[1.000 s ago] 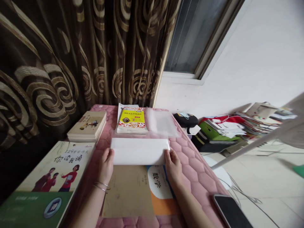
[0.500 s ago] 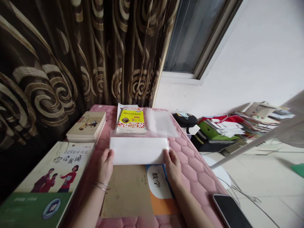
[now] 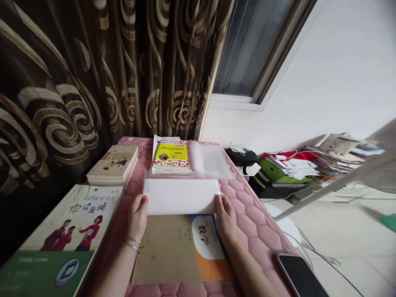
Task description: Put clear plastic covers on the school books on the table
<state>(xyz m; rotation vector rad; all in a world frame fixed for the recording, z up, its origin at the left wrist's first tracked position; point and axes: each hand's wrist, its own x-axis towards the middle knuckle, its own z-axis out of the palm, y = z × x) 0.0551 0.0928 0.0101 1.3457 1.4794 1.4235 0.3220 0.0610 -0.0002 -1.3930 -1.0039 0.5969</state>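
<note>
My left hand pinches the left edge of a white, paper-like sheet, thumb on top. At its opposite edge, my right hand grips the same sheet in a similar way. Clear plastic shows along the sheet's far side; whether the two are joined I cannot tell. Below, partly covered by the sheet, lies a book with a plain brown cover on the left and a blue, white and orange panel on the right. Metal bangles circle my left wrist.
A large green-and-white book and a beige book stack lie to the left. Farther back are a yellow-labelled book and clear plastic sleeves. A phone rests at the right edge of the pink quilted surface.
</note>
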